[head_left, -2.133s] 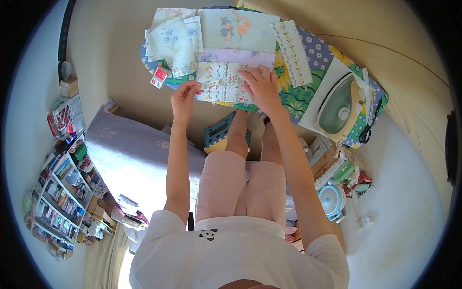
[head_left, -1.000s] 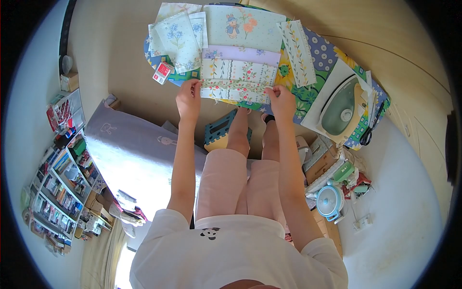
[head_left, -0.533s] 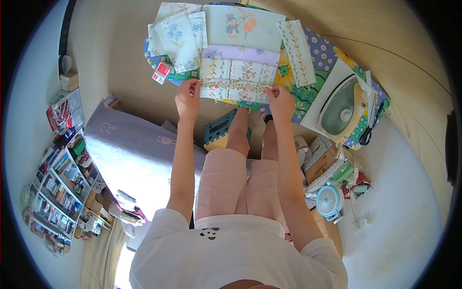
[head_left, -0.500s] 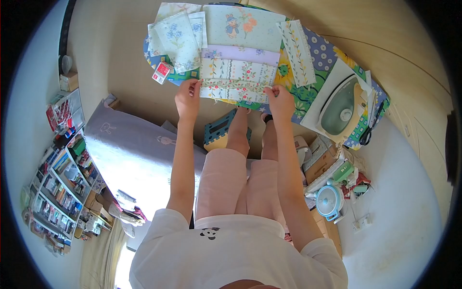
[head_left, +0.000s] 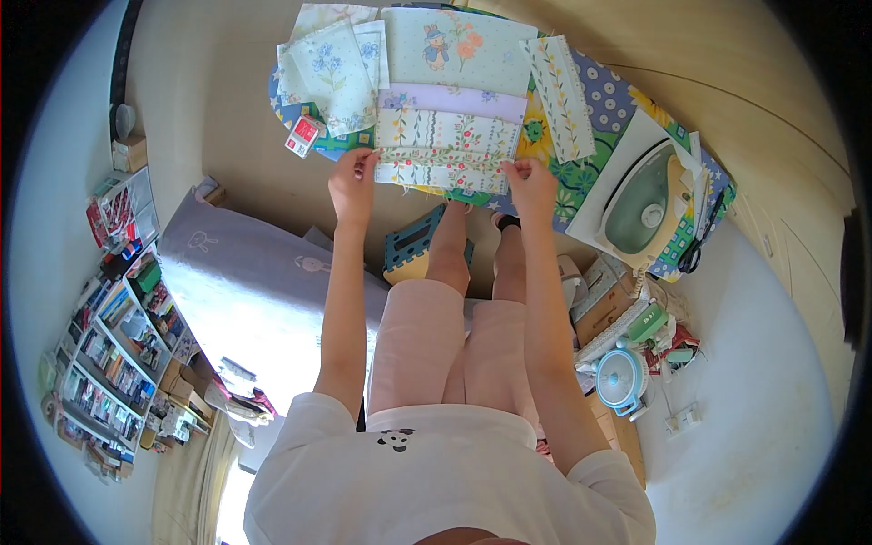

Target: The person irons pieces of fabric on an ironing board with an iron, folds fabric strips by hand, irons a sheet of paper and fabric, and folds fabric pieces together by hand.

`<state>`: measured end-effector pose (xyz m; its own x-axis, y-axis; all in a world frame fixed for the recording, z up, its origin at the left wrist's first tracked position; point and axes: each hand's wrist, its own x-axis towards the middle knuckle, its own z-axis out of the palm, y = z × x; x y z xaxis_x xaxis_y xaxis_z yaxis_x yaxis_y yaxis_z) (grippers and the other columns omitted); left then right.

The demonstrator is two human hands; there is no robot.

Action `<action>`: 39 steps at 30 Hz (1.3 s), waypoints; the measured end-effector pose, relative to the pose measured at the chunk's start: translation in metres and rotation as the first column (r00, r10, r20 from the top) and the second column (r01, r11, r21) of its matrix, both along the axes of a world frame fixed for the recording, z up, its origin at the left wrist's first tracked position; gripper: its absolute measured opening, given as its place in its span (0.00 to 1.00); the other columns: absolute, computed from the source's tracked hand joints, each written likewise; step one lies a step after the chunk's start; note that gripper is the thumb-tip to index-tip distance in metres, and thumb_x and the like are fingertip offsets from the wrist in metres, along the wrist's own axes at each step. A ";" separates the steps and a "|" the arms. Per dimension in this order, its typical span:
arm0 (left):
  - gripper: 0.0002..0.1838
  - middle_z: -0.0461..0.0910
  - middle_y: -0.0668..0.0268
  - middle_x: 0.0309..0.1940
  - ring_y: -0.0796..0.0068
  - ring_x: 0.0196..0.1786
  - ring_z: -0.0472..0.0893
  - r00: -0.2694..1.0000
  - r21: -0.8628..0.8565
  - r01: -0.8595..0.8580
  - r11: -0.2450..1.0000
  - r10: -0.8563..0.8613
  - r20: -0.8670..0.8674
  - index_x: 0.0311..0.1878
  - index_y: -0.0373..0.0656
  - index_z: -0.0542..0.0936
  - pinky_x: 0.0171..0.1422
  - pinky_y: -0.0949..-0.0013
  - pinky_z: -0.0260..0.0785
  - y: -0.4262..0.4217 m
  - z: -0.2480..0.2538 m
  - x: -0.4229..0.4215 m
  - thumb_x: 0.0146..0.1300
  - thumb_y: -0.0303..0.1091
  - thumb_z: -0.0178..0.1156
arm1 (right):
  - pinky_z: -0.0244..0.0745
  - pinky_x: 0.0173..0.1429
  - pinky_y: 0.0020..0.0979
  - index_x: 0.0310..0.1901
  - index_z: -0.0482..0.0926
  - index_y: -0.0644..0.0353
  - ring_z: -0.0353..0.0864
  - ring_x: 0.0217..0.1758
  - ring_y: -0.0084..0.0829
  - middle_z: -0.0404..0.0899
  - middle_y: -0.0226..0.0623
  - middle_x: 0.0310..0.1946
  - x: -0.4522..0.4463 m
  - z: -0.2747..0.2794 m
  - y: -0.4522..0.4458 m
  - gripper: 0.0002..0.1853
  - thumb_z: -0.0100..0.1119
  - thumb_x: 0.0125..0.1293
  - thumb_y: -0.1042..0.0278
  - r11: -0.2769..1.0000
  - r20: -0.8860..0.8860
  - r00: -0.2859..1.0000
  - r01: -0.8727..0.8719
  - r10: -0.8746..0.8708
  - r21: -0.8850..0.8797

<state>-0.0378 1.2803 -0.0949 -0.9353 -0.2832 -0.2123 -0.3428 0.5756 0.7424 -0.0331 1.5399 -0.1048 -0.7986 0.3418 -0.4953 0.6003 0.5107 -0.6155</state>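
Observation:
My left hand (head_left: 351,188) pinches the left end of a white floral fabric strip (head_left: 440,165) printed with red flowers and green vines. At its right end my right hand (head_left: 534,191) is closed in a pinch too. The strip lies along the near part of a patchwork of fabric, stretched flat between both hands. Beyond it come a white flowered band (head_left: 436,129), a lavender band (head_left: 422,96) and a pale panel with a rabbit (head_left: 436,47). All of this rests on a colourful ironing board (head_left: 604,100).
Loose floral pieces (head_left: 334,77) and a red-and-white box (head_left: 304,136) sit at the left; a narrow floral strip (head_left: 559,100) lies right. Further right are an iron (head_left: 640,209) on a white pad and black-handled scissors (head_left: 695,250). A blue fan (head_left: 622,380) stands below.
Very little differs. Both hands stay pinched at the ends of the strip, and the fabric appears a hair further left in view.

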 end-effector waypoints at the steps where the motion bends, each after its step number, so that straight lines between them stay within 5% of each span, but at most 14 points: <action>1: 0.04 0.80 0.63 0.26 0.76 0.25 0.77 1.000 -0.011 0.005 1.000 -0.005 0.003 0.35 0.37 0.79 0.31 0.74 0.70 0.001 0.000 -0.001 0.57 0.26 0.62 | 0.72 0.32 0.32 0.28 0.79 0.66 0.80 0.26 0.39 0.80 0.43 0.22 -0.002 0.002 0.000 0.14 0.67 0.52 0.62 1.000 0.031 0.999 0.016 -0.016 -0.010; 8: 0.03 0.79 0.63 0.25 0.73 0.23 0.77 0.998 -0.050 0.040 0.998 -0.043 -0.054 0.34 0.37 0.79 0.29 0.74 0.69 0.000 -0.002 0.000 0.57 0.26 0.62 | 0.72 0.30 0.33 0.28 0.78 0.66 0.79 0.24 0.38 0.79 0.43 0.20 0.002 -0.004 0.000 0.14 0.67 0.52 0.62 0.994 0.063 0.995 0.080 -0.076 -0.076; 12: 0.07 0.80 0.63 0.31 0.69 0.30 0.78 0.998 -0.145 0.063 0.987 -0.059 0.035 0.38 0.40 0.79 0.33 0.71 0.70 0.002 0.000 0.001 0.56 0.28 0.62 | 0.72 0.30 0.35 0.29 0.77 0.65 0.79 0.23 0.40 0.78 0.42 0.20 0.001 0.001 0.001 0.13 0.66 0.54 0.62 1.000 0.018 1.000 -0.024 0.023 0.020; 14: 0.14 0.78 0.64 0.43 0.64 0.41 0.77 0.979 -0.539 0.085 0.838 -0.170 -0.109 0.46 0.45 0.78 0.42 0.62 0.69 0.006 0.003 0.003 0.55 0.29 0.62 | 0.72 0.30 0.36 0.31 0.76 0.64 0.78 0.23 0.40 0.79 0.41 0.21 -0.001 0.014 -0.001 0.13 0.66 0.55 0.62 0.996 -0.006 0.998 -0.064 0.065 0.069; 17: 0.21 0.72 0.61 0.55 0.59 0.55 0.72 0.926 -0.561 0.221 0.797 -0.352 -0.135 0.53 0.47 0.75 0.56 0.54 0.65 0.027 0.012 0.008 0.53 0.27 0.61 | 0.72 0.34 0.39 0.35 0.74 0.61 0.80 0.31 0.40 0.80 0.41 0.29 -0.004 0.039 -0.013 0.11 0.63 0.55 0.64 0.951 0.142 0.978 -0.183 0.151 0.248; 19: 0.26 0.65 0.58 0.62 0.56 0.65 0.64 0.834 -0.544 0.467 0.697 -0.552 0.009 0.60 0.46 0.70 0.65 0.51 0.57 0.051 0.016 0.012 0.55 0.29 0.57 | 0.71 0.50 0.42 0.46 0.74 0.60 0.76 0.51 0.42 0.76 0.45 0.49 0.011 0.030 -0.022 0.18 0.61 0.53 0.67 0.866 -0.321 0.817 -0.383 0.480 0.321; 20: 0.26 0.65 0.58 0.62 0.56 0.65 0.64 0.834 -0.543 0.467 0.698 -0.551 0.009 0.60 0.46 0.70 0.65 0.51 0.57 0.061 0.013 0.016 0.55 0.29 0.57 | 0.71 0.50 0.42 0.46 0.74 0.60 0.76 0.51 0.42 0.76 0.45 0.49 0.017 0.029 -0.031 0.18 0.61 0.53 0.67 0.866 -0.320 0.816 -0.383 0.480 0.322; 22: 0.29 0.59 0.58 0.67 0.56 0.71 0.57 0.740 -0.481 0.606 0.633 -0.670 0.050 0.65 0.44 0.65 0.70 0.52 0.51 0.075 0.000 0.030 0.59 0.34 0.53 | 0.59 0.66 0.43 0.58 0.68 0.60 0.61 0.67 0.43 0.63 0.46 0.63 0.025 0.024 -0.047 0.28 0.59 0.53 0.66 0.700 -0.310 0.632 -0.586 0.710 0.408; 25: 0.30 0.56 0.58 0.69 0.53 0.72 0.54 0.739 -0.440 0.634 0.636 -0.667 0.100 0.67 0.42 0.63 0.72 0.52 0.46 0.074 -0.021 0.037 0.61 0.40 0.51 | 0.49 0.72 0.46 0.65 0.60 0.62 0.52 0.72 0.46 0.56 0.46 0.68 0.044 -0.008 -0.048 0.35 0.57 0.56 0.63 0.699 -0.256 0.656 -0.611 0.710 0.373; 29: 0.30 0.55 0.59 0.70 0.47 0.72 0.50 0.714 -0.476 0.653 0.589 -0.689 0.127 0.67 0.45 0.63 0.72 0.48 0.44 0.070 -0.012 0.036 0.62 0.45 0.51 | 0.47 0.72 0.51 0.66 0.61 0.58 0.49 0.72 0.52 0.54 0.47 0.68 0.048 -0.014 -0.042 0.34 0.56 0.58 0.57 0.646 -0.241 0.606 -0.644 0.758 0.410; 31: 0.31 0.51 0.65 0.72 0.43 0.73 0.45 0.737 -0.500 0.636 0.588 -0.655 0.166 0.69 0.54 0.61 0.73 0.45 0.41 0.068 -0.016 0.037 0.63 0.49 0.50 | 0.44 0.71 0.54 0.67 0.60 0.52 0.45 0.73 0.56 0.49 0.48 0.70 0.047 -0.013 -0.041 0.36 0.57 0.58 0.53 0.640 -0.219 0.615 -0.633 0.757 0.436; 39: 0.29 0.50 0.64 0.72 0.36 0.71 0.44 0.746 -0.531 0.622 0.576 -0.643 0.177 0.68 0.69 0.61 0.71 0.39 0.40 0.050 -0.019 0.033 0.62 0.53 0.51 | 0.45 0.70 0.55 0.67 0.61 0.49 0.45 0.72 0.59 0.49 0.54 0.69 0.044 -0.011 -0.037 0.37 0.59 0.57 0.49 0.655 -0.223 0.626 -0.636 0.747 0.409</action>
<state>-0.0049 1.3301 -0.1135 -0.9243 0.3305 -0.1908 0.2800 0.9271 0.2493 0.0113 1.5034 -0.1158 -0.9409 -0.3164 -0.1206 -0.2267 0.8533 -0.4696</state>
